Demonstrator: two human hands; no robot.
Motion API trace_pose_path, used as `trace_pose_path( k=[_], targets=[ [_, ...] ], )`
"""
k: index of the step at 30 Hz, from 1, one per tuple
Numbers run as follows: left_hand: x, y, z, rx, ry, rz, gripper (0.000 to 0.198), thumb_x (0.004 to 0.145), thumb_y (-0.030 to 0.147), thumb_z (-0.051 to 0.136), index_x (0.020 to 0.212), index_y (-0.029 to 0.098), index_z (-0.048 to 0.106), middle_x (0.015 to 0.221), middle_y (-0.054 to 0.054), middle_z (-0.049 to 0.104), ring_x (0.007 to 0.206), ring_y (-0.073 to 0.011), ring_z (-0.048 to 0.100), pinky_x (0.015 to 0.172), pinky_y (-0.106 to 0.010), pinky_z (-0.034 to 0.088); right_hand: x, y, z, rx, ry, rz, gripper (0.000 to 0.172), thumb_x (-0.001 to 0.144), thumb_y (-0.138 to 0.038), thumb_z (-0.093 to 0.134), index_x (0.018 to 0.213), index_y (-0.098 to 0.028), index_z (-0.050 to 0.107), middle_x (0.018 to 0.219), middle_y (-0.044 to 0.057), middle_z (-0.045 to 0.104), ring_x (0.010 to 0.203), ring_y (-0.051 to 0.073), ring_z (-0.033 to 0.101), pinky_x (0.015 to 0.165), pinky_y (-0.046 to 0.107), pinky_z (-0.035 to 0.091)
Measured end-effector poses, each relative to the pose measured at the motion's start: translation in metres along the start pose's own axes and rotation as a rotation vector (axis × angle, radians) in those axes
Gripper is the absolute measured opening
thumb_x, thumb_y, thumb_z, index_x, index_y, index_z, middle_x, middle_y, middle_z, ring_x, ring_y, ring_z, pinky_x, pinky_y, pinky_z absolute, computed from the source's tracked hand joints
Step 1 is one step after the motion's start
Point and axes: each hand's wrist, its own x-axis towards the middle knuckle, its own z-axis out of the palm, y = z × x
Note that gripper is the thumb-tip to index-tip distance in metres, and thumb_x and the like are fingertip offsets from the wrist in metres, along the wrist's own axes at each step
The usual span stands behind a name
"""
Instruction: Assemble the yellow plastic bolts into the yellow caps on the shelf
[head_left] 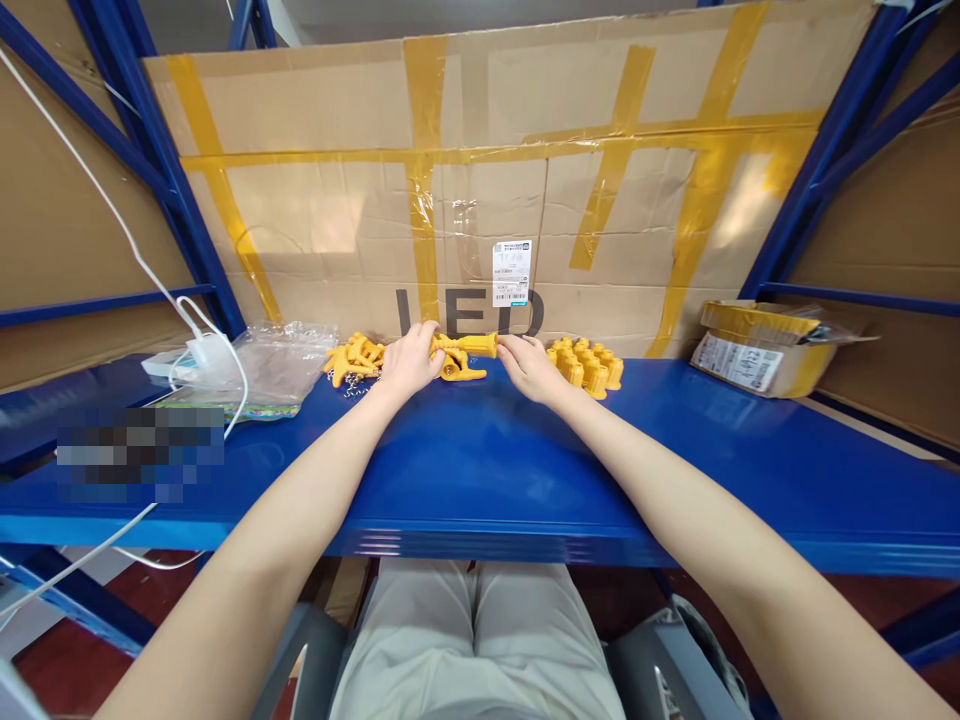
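My left hand is closed around one end of a yellow plastic piece, whose flared tube-like part points right. At that flared end are the fingertips of my right hand, pressed together; my fingers partly hide the grip. Just below the held piece lies another yellow plastic part with a round opening. Left of my left hand is a pile of yellow hook-shaped plastic parts, with thin metal chains among them. Several yellow ribbed cup-shaped pieces stand grouped beside my right hand.
Everything rests on a blue metal shelf. A taped cardboard sheet closes off the back. Clear plastic bags and a white plug with cables lie at left. An opened cardboard box sits at right.
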Motion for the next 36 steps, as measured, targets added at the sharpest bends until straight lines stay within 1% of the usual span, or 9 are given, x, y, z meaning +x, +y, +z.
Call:
trace_pose_path(
  k=[4, 7, 9, 15, 18, 23, 27, 32, 36],
  targets=[
    [0.000, 0.001, -0.001, 0.020, -0.015, 0.002, 0.046, 0.087, 0.033, 0.040, 0.131, 0.023, 0.046, 0.124, -0.010, 0.058, 0.104, -0.0294, 0.062, 0.082, -0.039, 0.048, 0.002, -0.002, 0.001, 0.325, 0.024, 0.064, 0.040, 0.098, -0.045, 0.028, 0.101, -0.018, 0.057, 0.093, 0.006, 0.067, 0.090, 0.020, 0.062, 0.086, 0.033, 0.044],
    [0.000, 0.003, -0.003, 0.035, -0.017, 0.000, 0.046, 0.088, 0.034, 0.039, 0.131, 0.022, 0.046, 0.123, -0.010, 0.059, 0.103, -0.0306, 0.062, 0.082, -0.039, 0.047, 0.005, -0.006, 0.004, 0.546, 0.018, 0.086, 0.052, 0.091, -0.064, 0.033, 0.078, -0.019, 0.054, 0.074, 0.003, 0.063, 0.072, 0.017, 0.062, 0.076, 0.031, 0.047],
    [0.000, 0.003, -0.004, 0.050, -0.019, -0.002, 0.045, 0.088, 0.034, 0.039, 0.131, 0.021, 0.046, 0.123, -0.011, 0.060, 0.102, -0.0305, 0.062, 0.081, -0.039, 0.047, 0.006, -0.009, 0.006, 0.669, 0.037, 0.120, 0.055, 0.085, -0.072, 0.038, 0.072, -0.020, 0.050, 0.068, 0.001, 0.061, 0.064, 0.015, 0.061, 0.072, 0.030, 0.048],
    [0.000, 0.002, -0.006, 0.102, -0.042, 0.031, 0.045, 0.088, 0.033, 0.036, 0.130, 0.019, 0.045, 0.119, -0.013, 0.059, 0.099, -0.0307, 0.063, 0.077, -0.039, 0.048, 0.011, -0.011, 0.010, 0.812, 0.011, 0.292, 0.045, 0.080, -0.064, 0.058, 0.074, -0.020, 0.050, 0.061, -0.002, 0.058, 0.054, 0.012, 0.057, 0.059, 0.026, 0.046],
    [0.001, 0.000, -0.005, 0.119, -0.069, 0.052, 0.044, 0.089, 0.032, 0.035, 0.130, 0.019, 0.044, 0.118, -0.013, 0.059, 0.098, -0.0306, 0.063, 0.075, -0.039, 0.048, 0.012, -0.008, 0.009, 0.781, -0.032, 0.307, 0.037, 0.082, -0.055, 0.061, 0.080, -0.019, 0.052, 0.066, -0.002, 0.058, 0.055, 0.011, 0.054, 0.059, 0.026, 0.045],
    [0.002, -0.001, -0.003, 0.107, -0.107, 0.061, 0.043, 0.089, 0.031, 0.037, 0.131, 0.020, 0.043, 0.123, -0.013, 0.058, 0.101, -0.0294, 0.063, 0.079, -0.038, 0.048, 0.010, 0.001, 0.008, 0.612, -0.067, 0.200, 0.022, 0.088, -0.039, 0.055, 0.094, -0.018, 0.051, 0.078, 0.000, 0.056, 0.064, 0.012, 0.054, 0.065, 0.028, 0.046],
    [0.002, 0.000, -0.003, 0.105, -0.126, 0.069, 0.044, 0.089, 0.031, 0.037, 0.131, 0.021, 0.043, 0.125, -0.013, 0.058, 0.103, -0.0294, 0.062, 0.080, -0.038, 0.048, 0.008, 0.008, 0.005, 0.392, -0.075, 0.052, 0.026, 0.089, -0.032, 0.051, 0.109, -0.015, 0.050, 0.087, 0.004, 0.058, 0.077, 0.017, 0.055, 0.074, 0.031, 0.046],
    [0.004, 0.000, -0.001, 0.114, -0.158, 0.064, 0.040, 0.086, 0.033, 0.040, 0.123, 0.020, 0.050, 0.117, -0.011, 0.063, 0.103, -0.0290, 0.062, 0.081, -0.037, 0.048, 0.003, 0.009, -0.004, 0.104, -0.048, -0.161, 0.031, 0.086, -0.019, 0.048, 0.117, -0.016, 0.048, 0.114, 0.013, 0.056, 0.092, 0.021, 0.057, 0.081, 0.034, 0.044],
    [0.004, -0.001, 0.000, 0.106, -0.151, 0.066, 0.039, 0.085, 0.033, 0.042, 0.121, 0.021, 0.051, 0.117, -0.010, 0.064, 0.104, -0.0290, 0.062, 0.081, -0.037, 0.048, -0.002, -0.001, -0.009, -0.078, -0.050, -0.195, 0.031, 0.090, -0.029, 0.049, 0.118, -0.018, 0.051, 0.122, 0.014, 0.057, 0.112, 0.027, 0.052, 0.087, 0.039, 0.040]
  ],
)
